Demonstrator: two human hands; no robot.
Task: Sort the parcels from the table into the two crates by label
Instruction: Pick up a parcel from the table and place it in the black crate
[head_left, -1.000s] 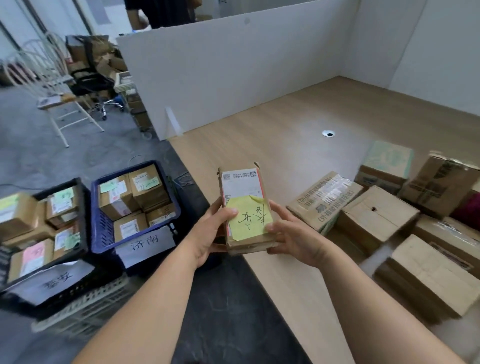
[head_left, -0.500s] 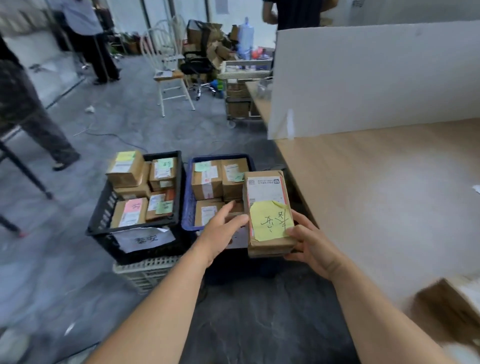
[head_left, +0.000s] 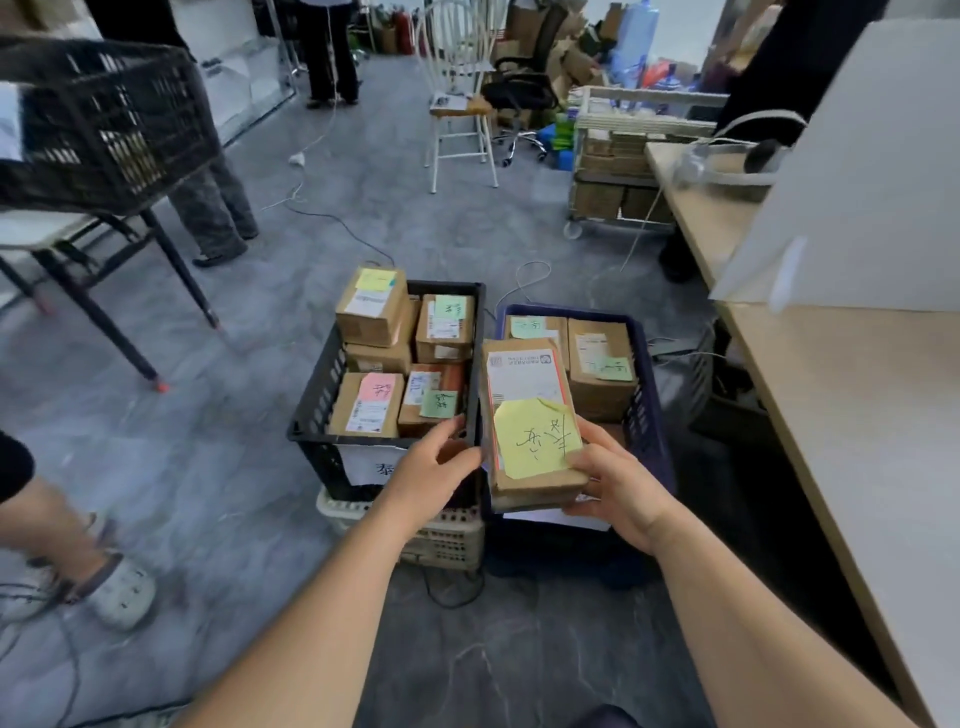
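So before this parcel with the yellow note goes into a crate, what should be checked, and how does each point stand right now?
1. Parcel held on both sides by the left hand and right hand: ok.
2. Yellow note faces the camera: ok.
3. Note matches a crate label: cannot tell; the black crate sign is half hidden, the blue crate sign is covered.
4. Free room in the black crate: not ok, looks full on top.
5. Room in the blue crate: cannot tell, the parcel blocks the view.

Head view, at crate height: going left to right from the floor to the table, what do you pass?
Black crate of labelled parcels → left hand → held parcel with the yellow note → right hand → blue crate → wooden table.
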